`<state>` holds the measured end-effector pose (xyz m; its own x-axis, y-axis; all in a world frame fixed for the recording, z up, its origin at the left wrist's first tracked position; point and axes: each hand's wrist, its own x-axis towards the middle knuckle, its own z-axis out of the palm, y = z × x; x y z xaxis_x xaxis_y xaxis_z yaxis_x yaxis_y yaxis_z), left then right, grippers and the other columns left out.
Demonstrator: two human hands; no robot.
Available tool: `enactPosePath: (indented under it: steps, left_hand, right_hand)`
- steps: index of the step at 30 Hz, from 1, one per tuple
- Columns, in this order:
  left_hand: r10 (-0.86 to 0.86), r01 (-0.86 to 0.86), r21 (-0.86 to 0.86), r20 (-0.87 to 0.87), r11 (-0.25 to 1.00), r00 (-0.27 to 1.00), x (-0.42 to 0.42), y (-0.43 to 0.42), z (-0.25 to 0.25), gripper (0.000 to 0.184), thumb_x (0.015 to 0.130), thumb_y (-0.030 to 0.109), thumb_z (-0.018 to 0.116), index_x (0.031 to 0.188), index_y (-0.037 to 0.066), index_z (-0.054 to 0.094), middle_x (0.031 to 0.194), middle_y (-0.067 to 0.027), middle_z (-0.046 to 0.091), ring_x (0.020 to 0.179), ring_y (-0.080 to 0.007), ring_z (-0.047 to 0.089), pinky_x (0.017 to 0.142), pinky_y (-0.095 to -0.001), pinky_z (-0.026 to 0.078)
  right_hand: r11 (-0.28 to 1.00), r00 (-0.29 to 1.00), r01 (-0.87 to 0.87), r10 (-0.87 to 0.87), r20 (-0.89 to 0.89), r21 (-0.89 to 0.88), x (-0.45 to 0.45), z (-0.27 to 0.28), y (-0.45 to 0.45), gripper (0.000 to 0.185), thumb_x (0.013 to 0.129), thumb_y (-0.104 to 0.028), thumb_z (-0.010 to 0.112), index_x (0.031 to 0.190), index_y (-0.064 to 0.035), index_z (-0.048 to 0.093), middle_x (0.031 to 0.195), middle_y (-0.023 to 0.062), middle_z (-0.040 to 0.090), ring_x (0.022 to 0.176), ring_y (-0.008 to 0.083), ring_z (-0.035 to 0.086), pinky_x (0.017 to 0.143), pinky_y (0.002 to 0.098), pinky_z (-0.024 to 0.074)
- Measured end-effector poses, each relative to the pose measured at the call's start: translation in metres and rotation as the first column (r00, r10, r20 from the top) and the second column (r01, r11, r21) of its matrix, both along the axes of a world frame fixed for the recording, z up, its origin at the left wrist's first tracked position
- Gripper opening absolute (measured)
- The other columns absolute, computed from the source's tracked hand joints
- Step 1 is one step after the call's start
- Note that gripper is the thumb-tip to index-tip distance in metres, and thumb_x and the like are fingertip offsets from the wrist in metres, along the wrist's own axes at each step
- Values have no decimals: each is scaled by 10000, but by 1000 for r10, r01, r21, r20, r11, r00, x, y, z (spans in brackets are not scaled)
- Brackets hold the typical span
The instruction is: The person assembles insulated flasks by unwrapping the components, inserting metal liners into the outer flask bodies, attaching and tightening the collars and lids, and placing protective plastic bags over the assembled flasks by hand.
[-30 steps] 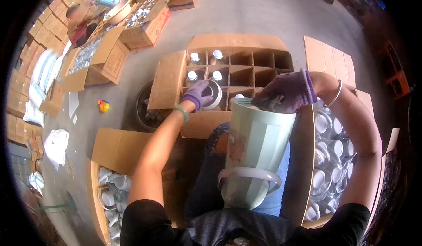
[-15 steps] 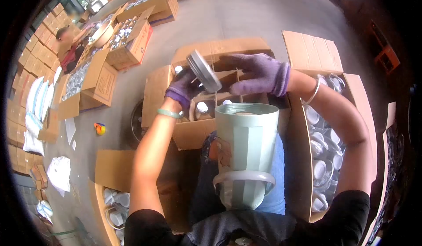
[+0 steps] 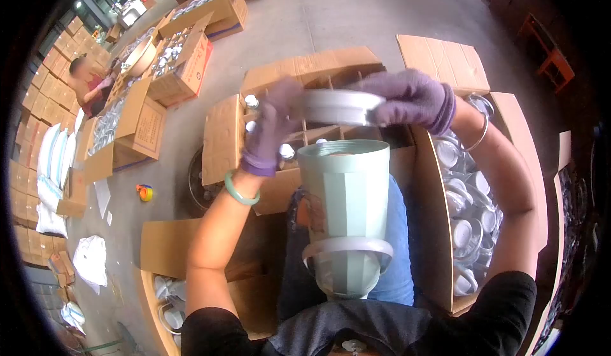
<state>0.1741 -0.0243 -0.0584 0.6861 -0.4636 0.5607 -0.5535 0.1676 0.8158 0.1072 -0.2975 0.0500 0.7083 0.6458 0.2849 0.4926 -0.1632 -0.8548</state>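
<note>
A round grey lid (image 3: 337,107) is held level between my two gloved hands, just above the far rim of a tall pale green faceted container (image 3: 349,197). My left hand (image 3: 275,124), in a purple glove and blurred, grips the lid's left side. Fingers of my right hand (image 3: 407,101), gloved the same way, are closed on its right edge. The container stands open-topped between my thighs, tilted toward me, with a grey handle (image 3: 347,244) around its lower part. Lid and container are apart. What lies inside the container is mostly hidden.
Ahead is a divided carton (image 3: 223,143) with white-capped bottles (image 3: 251,101). An open carton (image 3: 439,241) of grey lids stands at my right, another carton (image 3: 167,248) at my left. A co-worker (image 3: 89,85) sits beyond open cartons. A tape roll (image 3: 145,192) lies on the floor.
The lid has turned from steeply tilted to level and moved right. My right hand, earlier apart from it, now grips its right edge. The view has shifted slightly.
</note>
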Motion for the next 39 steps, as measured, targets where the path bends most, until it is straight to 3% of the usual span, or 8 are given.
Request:
enactPosePath:
  steps: [5,12,22,25,29,35,36,39]
  left_hand:
    - [-284,272,-98,-500,957,818,-28,-16,-13,979,825,791,350,1422,14,332,1360,-171,486,1254,-268,465,1088,-394,339]
    - [-214,221,7,-216,975,953,-34,-10,-12,716,988,573,205,1305,-14,464,1270,-174,546,1208,-269,502,1043,-380,372]
    - [69,-183,296,358,938,931,-76,-22,56,363,1018,277,392,1091,2,617,1082,-113,636,1013,-253,596,900,-362,464]
    - [-52,47,147,28,988,998,-59,-14,37,379,1020,293,389,1079,5,628,1098,-124,638,1030,-248,598,913,-373,466]
    - [-243,222,-101,-476,970,845,-31,-8,-22,506,1028,383,300,1277,1,518,1356,-140,506,1267,-259,463,1073,-383,349]
    - [-185,194,11,-262,981,947,-46,-11,10,504,1034,358,295,1332,5,498,1351,-121,521,1257,-230,478,1073,-340,349]
    - [-338,438,115,-475,892,813,-30,-22,15,469,1017,359,374,1264,5,557,1261,-102,579,1189,-192,511,1030,-305,385]
    - [-258,251,-145,-817,957,516,-26,-14,10,421,1003,297,419,1255,-12,553,1223,-108,600,1131,-206,558,994,-322,425]
  right_hand:
    - [993,998,-54,58,33,-104,-6,-21,-5,463,880,-328,653,1218,-15,605,1077,176,670,996,277,646,870,366,533]
    - [995,994,-103,103,-37,9,-18,-29,-6,413,898,-217,641,1242,4,587,1174,187,635,1100,266,601,957,385,479]
    - [751,751,161,328,-573,641,-15,-116,22,778,953,-585,360,1396,54,367,1352,233,488,1232,286,511,1049,389,398]
    - [862,770,293,44,-637,414,-31,-87,22,722,970,-543,347,1387,45,377,1338,261,487,1184,310,552,1004,404,438]
    - [958,872,275,-216,440,-76,-77,2,41,510,943,-242,421,1343,75,406,1329,293,466,1196,406,507,1030,503,363]
    - [935,914,325,-273,299,-141,-55,-32,24,493,958,-258,445,1308,90,441,1194,282,561,1088,384,584,946,412,458]
    - [944,876,303,-223,427,-129,-61,-21,32,514,969,-284,453,1315,95,421,1188,280,562,1088,372,587,941,400,461]
    - [973,905,90,-169,390,211,-65,9,52,479,958,-249,461,1298,88,431,1206,286,553,1117,375,567,960,418,455]
